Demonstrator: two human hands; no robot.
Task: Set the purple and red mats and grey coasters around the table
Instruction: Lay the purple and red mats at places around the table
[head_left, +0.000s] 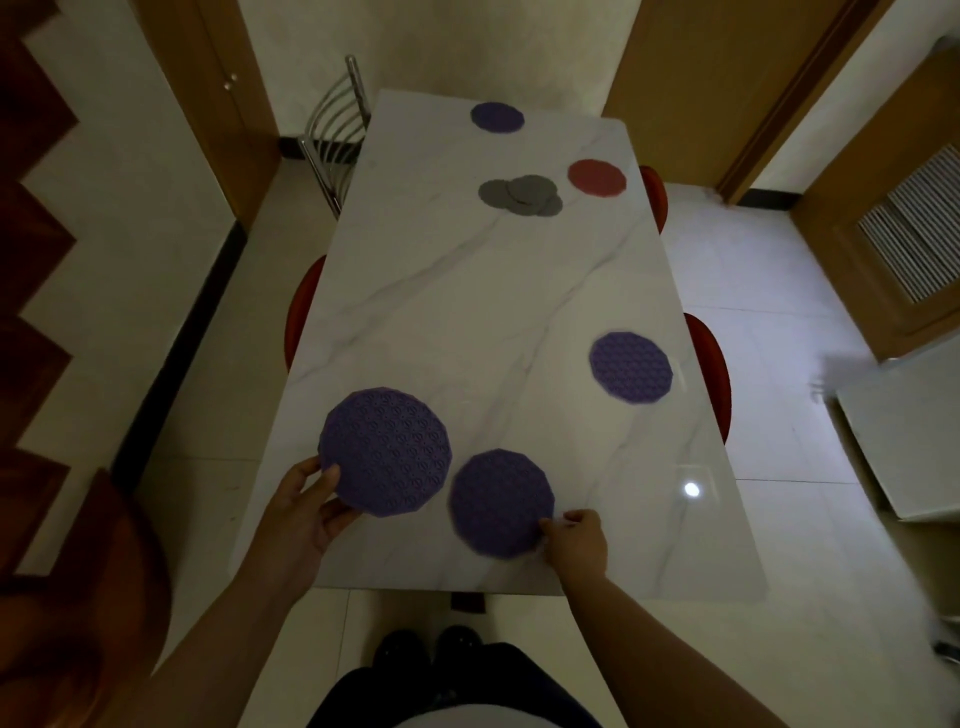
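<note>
Glossy, smooth marble-look table top (467, 322), with a bright light spot at lower right. Matt, embossed, rubbery-looking purple mats (385, 451). Matt grey coasters (522, 195). Shiny metal chair back (337, 119) at upper left.

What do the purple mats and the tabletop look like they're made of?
The purple mat in the left hand, like the second purple mat in the right hand, looks like matte silicone or rubber: moulded relief pattern, no shine. The table looks like polished marble or an imitation: white, grey-veined, with a glare spot.
</note>
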